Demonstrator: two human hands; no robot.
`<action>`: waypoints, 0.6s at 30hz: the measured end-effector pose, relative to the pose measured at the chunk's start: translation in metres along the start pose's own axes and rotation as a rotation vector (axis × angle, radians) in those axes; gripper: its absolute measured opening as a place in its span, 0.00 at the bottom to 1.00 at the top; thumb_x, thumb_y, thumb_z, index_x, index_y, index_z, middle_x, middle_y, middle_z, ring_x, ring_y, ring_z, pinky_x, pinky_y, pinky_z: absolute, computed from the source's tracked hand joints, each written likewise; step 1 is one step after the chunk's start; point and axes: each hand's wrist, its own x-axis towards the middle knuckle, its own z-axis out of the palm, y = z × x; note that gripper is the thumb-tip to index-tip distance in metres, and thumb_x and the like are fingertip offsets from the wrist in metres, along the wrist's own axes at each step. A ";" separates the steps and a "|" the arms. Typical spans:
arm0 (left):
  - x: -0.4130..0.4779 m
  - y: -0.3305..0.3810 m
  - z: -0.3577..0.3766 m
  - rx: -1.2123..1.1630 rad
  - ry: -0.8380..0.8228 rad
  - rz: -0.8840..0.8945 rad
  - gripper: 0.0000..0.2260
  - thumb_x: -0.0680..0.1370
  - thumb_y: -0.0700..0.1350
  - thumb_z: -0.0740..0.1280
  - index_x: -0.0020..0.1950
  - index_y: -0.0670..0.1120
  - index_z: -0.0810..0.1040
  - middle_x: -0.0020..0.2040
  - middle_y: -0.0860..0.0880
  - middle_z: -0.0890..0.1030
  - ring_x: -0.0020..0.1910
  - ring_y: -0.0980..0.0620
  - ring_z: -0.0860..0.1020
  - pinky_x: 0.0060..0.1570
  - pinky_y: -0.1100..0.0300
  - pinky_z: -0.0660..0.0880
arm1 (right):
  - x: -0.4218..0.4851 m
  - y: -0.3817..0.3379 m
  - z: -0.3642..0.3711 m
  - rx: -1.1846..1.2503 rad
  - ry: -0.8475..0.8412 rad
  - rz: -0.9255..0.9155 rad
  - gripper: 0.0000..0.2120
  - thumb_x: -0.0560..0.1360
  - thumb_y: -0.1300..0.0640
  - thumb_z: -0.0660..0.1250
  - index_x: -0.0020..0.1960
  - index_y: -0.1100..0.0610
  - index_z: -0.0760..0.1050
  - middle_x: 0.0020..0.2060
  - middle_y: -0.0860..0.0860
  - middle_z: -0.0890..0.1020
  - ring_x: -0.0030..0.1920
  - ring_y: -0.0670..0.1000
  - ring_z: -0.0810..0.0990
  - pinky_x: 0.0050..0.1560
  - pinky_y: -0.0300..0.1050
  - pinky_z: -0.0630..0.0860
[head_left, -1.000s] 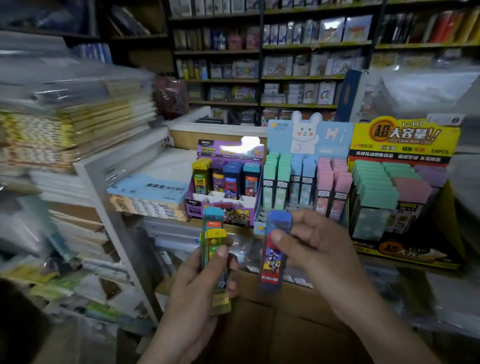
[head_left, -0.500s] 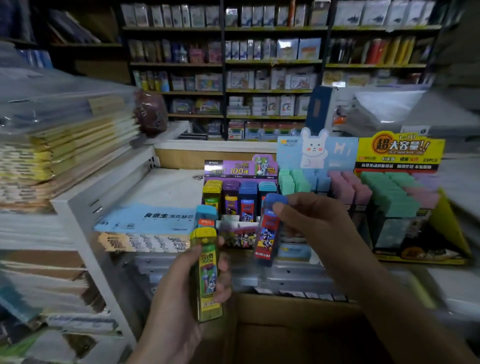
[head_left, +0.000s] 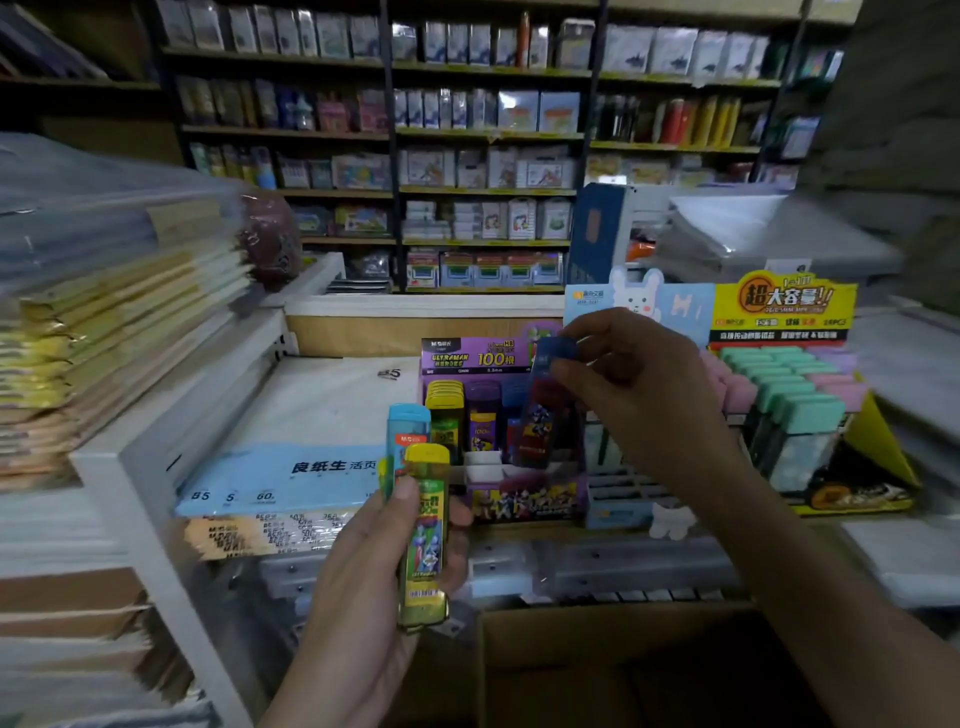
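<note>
My left hand (head_left: 374, 566) grips a small stack of pencil-lead cases upright: a yellow-capped case (head_left: 423, 530) in front and a light-blue-capped case (head_left: 408, 434) behind it. My right hand (head_left: 639, 400) pinches a dark-blue-capped case (head_left: 540, 410) by its top and holds it over the right side of the purple display box (head_left: 519, 501). That box holds rows of yellow, purple and blue cases and stands on the counter.
To the right of the purple box stand a pale blue rabbit display (head_left: 631, 506) and a yellow display (head_left: 878, 457) of green and pink cases. A blue paper pack (head_left: 280, 480) lies left. Stacked notebooks (head_left: 114, 338) fill the white shelf. Store shelving (head_left: 488, 156) stands behind.
My right hand has carried the dark blue case up and forward, from beside my left hand to over the purple box. My left hand's cases stayed roughly in place while my view shifted.
</note>
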 end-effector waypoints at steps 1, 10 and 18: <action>0.002 0.000 0.000 -0.001 -0.002 0.001 0.14 0.72 0.52 0.69 0.50 0.45 0.86 0.41 0.37 0.81 0.30 0.48 0.75 0.23 0.60 0.72 | 0.003 -0.001 -0.001 -0.003 0.008 -0.015 0.08 0.74 0.55 0.75 0.51 0.47 0.80 0.40 0.44 0.84 0.38 0.44 0.84 0.37 0.38 0.80; 0.013 -0.009 0.009 -0.044 -0.006 -0.010 0.18 0.75 0.52 0.69 0.58 0.42 0.83 0.43 0.37 0.80 0.33 0.47 0.76 0.26 0.60 0.74 | 0.012 0.009 0.007 -0.052 -0.110 -0.075 0.11 0.73 0.58 0.76 0.51 0.46 0.79 0.42 0.45 0.84 0.39 0.45 0.83 0.39 0.33 0.79; 0.014 -0.021 0.019 -0.043 0.081 0.046 0.16 0.75 0.52 0.69 0.57 0.42 0.84 0.43 0.37 0.81 0.32 0.48 0.76 0.25 0.61 0.73 | 0.019 0.025 0.012 -0.184 -0.176 -0.251 0.10 0.72 0.56 0.77 0.52 0.52 0.81 0.37 0.37 0.77 0.42 0.37 0.78 0.43 0.27 0.74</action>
